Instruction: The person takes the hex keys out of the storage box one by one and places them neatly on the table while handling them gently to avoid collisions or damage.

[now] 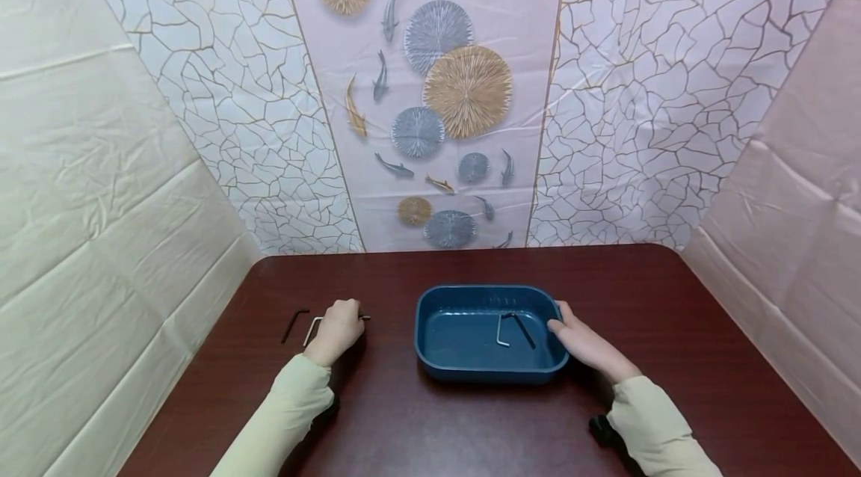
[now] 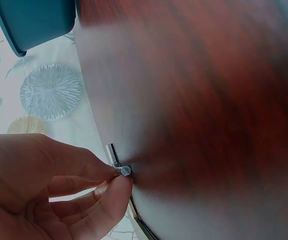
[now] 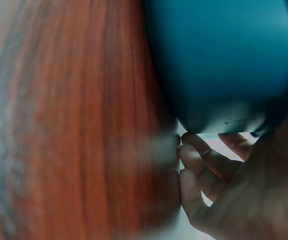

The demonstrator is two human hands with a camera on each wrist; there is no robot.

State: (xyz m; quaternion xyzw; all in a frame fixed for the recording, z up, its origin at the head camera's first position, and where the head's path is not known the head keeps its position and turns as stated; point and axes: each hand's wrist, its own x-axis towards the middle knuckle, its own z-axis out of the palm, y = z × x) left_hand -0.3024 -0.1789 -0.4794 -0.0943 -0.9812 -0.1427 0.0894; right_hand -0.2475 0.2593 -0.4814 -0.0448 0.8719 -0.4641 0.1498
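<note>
My left hand (image 1: 338, 331) is low over the left part of the table. In the left wrist view, its thumb and forefinger pinch a silver hex key (image 2: 126, 171), whose six-sided end faces the camera; the hand hides most of it in the head view. A black hex key (image 1: 293, 326) and a silver-coloured one (image 1: 312, 330) lie left of this hand. My right hand (image 1: 584, 342) holds the right end of a blue rectangular tray (image 1: 491, 376), thumb at the rim and fingers outside. Inside the tray are an L-shaped silver hex key (image 1: 499, 330) and a black one (image 1: 525, 332).
The dark red-brown wooden table (image 1: 464, 432) ends at a patterned cloth backdrop (image 1: 430, 185) behind the tray. Pale cloth walls (image 1: 101, 238) rise along the left and right sides.
</note>
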